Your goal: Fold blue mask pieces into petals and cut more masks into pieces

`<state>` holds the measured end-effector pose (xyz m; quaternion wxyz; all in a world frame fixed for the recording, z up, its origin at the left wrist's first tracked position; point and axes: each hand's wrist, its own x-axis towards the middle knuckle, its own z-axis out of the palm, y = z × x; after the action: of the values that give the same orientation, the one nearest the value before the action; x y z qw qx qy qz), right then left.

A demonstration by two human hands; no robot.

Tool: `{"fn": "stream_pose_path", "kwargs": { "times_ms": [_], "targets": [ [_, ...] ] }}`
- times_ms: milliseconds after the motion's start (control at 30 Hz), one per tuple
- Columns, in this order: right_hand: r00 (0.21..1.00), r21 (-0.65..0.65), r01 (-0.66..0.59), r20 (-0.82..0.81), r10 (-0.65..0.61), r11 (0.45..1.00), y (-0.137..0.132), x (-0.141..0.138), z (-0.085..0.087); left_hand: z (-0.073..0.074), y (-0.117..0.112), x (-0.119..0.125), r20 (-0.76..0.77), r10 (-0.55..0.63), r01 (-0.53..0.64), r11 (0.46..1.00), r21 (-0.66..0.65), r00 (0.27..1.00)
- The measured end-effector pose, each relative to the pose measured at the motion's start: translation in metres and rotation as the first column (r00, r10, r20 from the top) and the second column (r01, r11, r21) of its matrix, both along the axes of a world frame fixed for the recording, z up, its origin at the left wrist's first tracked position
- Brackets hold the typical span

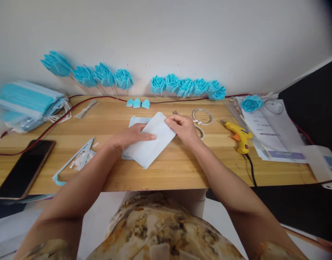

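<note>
A pale white-blue rectangular sheet (pixel 152 144), like an opened face mask layer, lies tilted on the wooden table (pixel 168 169). My left hand (pixel 130 136) rests on its left side, fingers pressed down along it. My right hand (pixel 183 128) pinches the sheet's upper right edge. A second light blue piece (pixel 136 121) peeks out beneath the sheet.
Blue fabric roses (pixel 186 86) line the wall. A stack of blue masks (pixel 27 103) sits far left, a dark phone (pixel 25 168) near the left front edge. A yellow glue gun (pixel 239 135), wire coil (pixel 203 115), papers (pixel 271 130) and blue scraps (pixel 76 160) also lie here.
</note>
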<state>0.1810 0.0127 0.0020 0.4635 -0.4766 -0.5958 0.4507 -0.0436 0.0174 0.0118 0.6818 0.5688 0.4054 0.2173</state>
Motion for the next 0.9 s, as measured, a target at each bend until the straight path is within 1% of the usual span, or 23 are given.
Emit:
{"fn": "stream_pose_path", "kwargs": {
  "times_ms": [67,167,233,267,367,433,500,533,633,667,700,733,767,800,867,900],
  "targets": [
    [1.0,0.0,0.001,0.005,-0.001,1.0,0.0,-0.001,0.001,0.0,-0.001,0.003,-0.055,0.017,-0.016,1.0,0.012,0.998],
    [0.996,0.009,0.088,-0.028,-0.088,0.996,0.005,0.004,0.003,0.003,-0.003,0.008,-0.08,0.09,-0.091,0.996,-0.018,0.993],
    [0.986,-0.023,0.141,-0.088,-0.142,0.99,0.008,0.007,0.006,0.006,-0.003,0.009,-0.084,0.14,-0.143,0.989,-0.034,0.987],
    [0.981,-0.053,0.145,-0.125,-0.15,0.988,0.009,0.009,0.006,0.006,-0.003,0.009,-0.082,0.163,-0.166,0.986,-0.034,0.983],
    [0.976,-0.115,0.067,-0.2,-0.089,0.991,0.01,0.008,0.006,0.005,-0.002,0.008,-0.08,0.216,-0.219,0.975,-0.029,0.973],
    [0.984,-0.108,0.018,-0.172,-0.037,0.994,0.009,0.006,0.004,0.002,-0.001,0.007,-0.086,0.255,-0.258,0.966,-0.029,0.963],
    [0.995,-0.06,0.009,-0.102,-0.015,0.998,0.01,0.007,0.005,0.001,0.0,0.007,-0.099,0.308,-0.311,0.95,-0.019,0.946],
    [0.997,-0.027,0.027,-0.076,-0.029,0.999,0.01,0.01,0.007,0.0,0.001,0.006,-0.094,0.338,-0.341,0.94,-0.012,0.936],
    [0.987,0.095,0.161,-0.043,-0.157,0.982,0.011,0.031,0.025,0.0,0.002,0.007,-0.019,0.44,-0.441,0.897,-0.019,0.898],
    [0.978,0.142,0.209,-0.009,-0.21,0.967,0.008,0.042,0.032,0.0,0.002,0.008,0.022,0.474,-0.473,0.88,-0.029,0.88],
    [0.966,0.196,0.237,0.058,-0.252,0.952,0.005,0.052,0.04,0.001,0.003,0.009,0.058,0.503,-0.502,0.864,-0.039,0.862],
    [0.945,0.241,0.24,0.165,-0.283,0.94,0.0,0.063,0.046,0.001,0.003,0.01,0.082,0.531,-0.528,0.848,-0.049,0.844],
    [0.902,0.279,0.224,0.303,-0.307,0.934,-0.007,0.072,0.05,0.002,0.004,0.011,0.096,0.559,-0.556,0.829,-0.06,0.824],
    [0.832,0.298,0.187,0.459,-0.312,0.936,-0.014,0.079,0.052,0.003,0.005,0.012,0.103,0.589,-0.585,0.808,-0.071,0.801],
    [0.625,0.27,0.101,0.731,-0.272,0.958,-0.029,0.086,0.048,0.008,0.01,0.009,0.122,0.662,-0.655,0.75,-0.096,0.74],
    [0.517,0.235,0.062,0.824,-0.233,0.97,-0.036,0.086,0.044,0.011,0.013,0.006,0.151,0.699,-0.692,0.714,-0.103,0.699]
  ]
}}
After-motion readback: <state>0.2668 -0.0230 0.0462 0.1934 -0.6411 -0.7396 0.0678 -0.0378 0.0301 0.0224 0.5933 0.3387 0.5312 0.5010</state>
